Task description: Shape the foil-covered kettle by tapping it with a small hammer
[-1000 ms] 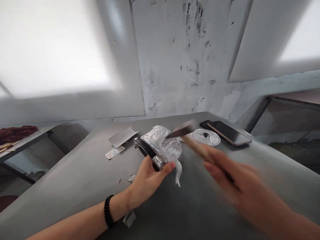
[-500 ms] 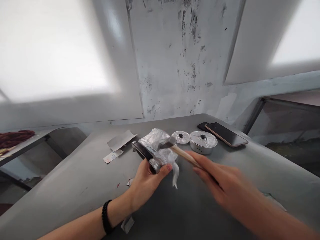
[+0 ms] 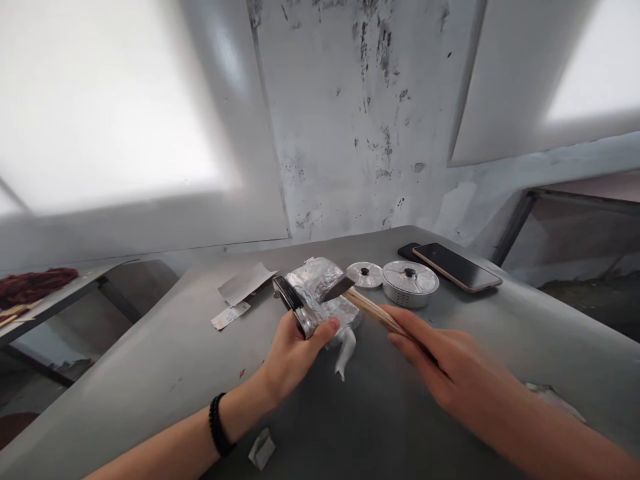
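My left hand (image 3: 296, 357) is wrapped around the near side of a silver teapot (image 3: 320, 280) lying on its side in crinkled clear wrap. The teapot's spout (image 3: 346, 353) points toward me, and a black and metal part (image 3: 289, 297) faces left. My right hand (image 3: 435, 353) is closed on the wooden handle of a knife (image 3: 370, 308) with a short, broad metal blade. That blade (image 3: 337, 288) is over the wrap; I cannot tell whether it touches. Behind, a round lid (image 3: 365, 273) with a black knob lies beside a perforated strainer (image 3: 407, 290) with a similar lid on top.
Two phones (image 3: 457, 268) lie at the table's back right. A grey sheet (image 3: 245, 283) and a printed tag (image 3: 230, 315) are on the left, with a paper scrap (image 3: 262, 448) near my left wrist. The stained wall (image 3: 370, 147) stands behind the table (image 3: 190, 360).
The teapot has tilted slightly in my left hand, and its spout has swung a little left. The knife blade has shifted slightly over the wrap. The camera view has shifted a little.
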